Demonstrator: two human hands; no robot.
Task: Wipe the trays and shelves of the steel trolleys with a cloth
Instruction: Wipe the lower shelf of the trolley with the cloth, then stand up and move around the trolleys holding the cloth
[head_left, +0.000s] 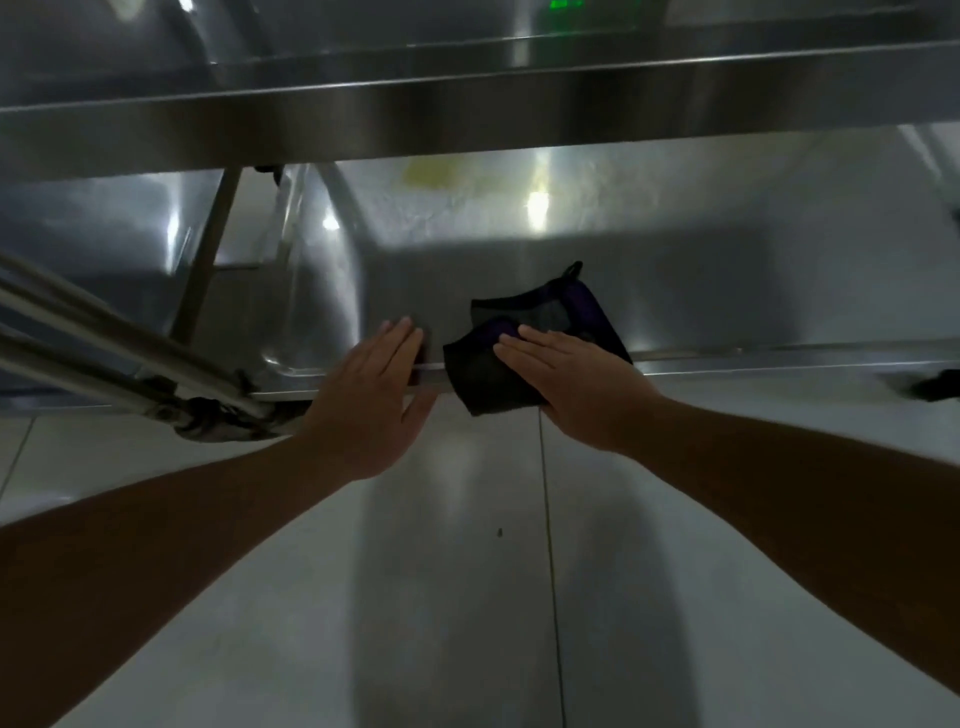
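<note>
Wiping the lower shelf's front rim, both hands flat.

The right hand (566, 374), fingers straight, presses the cloth (524, 353) over the near edge of the shelf (727, 291), likely to clean rim and lip together. Just left of it, the left hand (374, 395) rests flat and holds nothing, seemingly steadying the trolley (363, 119).

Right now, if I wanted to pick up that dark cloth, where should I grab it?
Probably the far corner of the dark cloth, the part lying loose on the lower shelf, coming from above. The right hand presses flat on its near half, which drapes over the shelf's front edge, so that part is covered.
</note>
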